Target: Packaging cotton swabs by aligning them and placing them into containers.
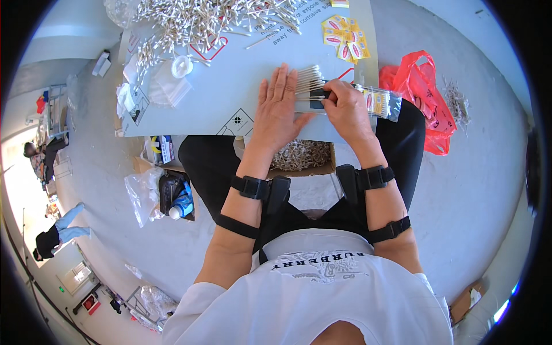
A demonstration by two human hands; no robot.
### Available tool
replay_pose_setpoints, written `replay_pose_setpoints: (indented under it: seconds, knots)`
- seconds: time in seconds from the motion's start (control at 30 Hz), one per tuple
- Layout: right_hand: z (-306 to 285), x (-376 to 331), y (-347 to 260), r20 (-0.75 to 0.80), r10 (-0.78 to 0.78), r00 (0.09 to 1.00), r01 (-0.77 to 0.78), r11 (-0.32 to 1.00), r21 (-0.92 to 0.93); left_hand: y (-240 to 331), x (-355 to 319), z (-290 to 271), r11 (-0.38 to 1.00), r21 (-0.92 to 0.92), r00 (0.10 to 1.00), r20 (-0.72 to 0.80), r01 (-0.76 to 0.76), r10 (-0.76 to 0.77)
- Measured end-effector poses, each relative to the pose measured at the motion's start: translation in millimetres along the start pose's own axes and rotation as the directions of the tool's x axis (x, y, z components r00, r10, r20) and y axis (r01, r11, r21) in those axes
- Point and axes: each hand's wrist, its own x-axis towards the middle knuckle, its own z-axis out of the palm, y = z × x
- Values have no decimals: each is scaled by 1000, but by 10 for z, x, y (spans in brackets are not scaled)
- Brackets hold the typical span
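Observation:
My left hand (278,106) lies flat on the grey tabletop, fingers stretched out, its edge against a row of white cotton swabs (309,79). The swabs lie side by side, their far ends over a small dark patch (317,98). From the right, my right hand (348,109) pinches at the nearest cotton swab (308,99); its fingertips are partly hidden. Just beyond that hand, a clear bag (393,106) holding cotton swabs and a yellow card (376,103) sticks out over the table's right edge.
A large heap of loose cotton swabs (213,20) covers the far left of the table (224,95). Yellow cards (348,39) lie far right, clear bags (169,89) at left. Below are a box of swabs (305,158) and a red plastic bag (422,95).

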Motion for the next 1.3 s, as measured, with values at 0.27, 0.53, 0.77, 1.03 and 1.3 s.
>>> replay_pose_setpoints:
  seconds: [0.27,0.53,0.77,1.03,1.3]
  knots:
    - [81,36,-2,-240,58,969,20,950,311,-143,108,16,991,-119,997,-59,-57,51]
    - [368,392,95,-311,-93,946,219,891,398,189,291,327,348,-921,787,-344,-176,-512]
    - [345,130,45,-165,84,983,37,784,620,162,334,413,348,-921,799,-340,-176,-496]
    - [461,70,4,-245,263,933,42,597,801,210,311,396,276,-946,817,-292,-171,-496]
    - [445,81,35,-255,288,923,79,507,858,209,362,393,216,-960,819,-268,-180,-507]
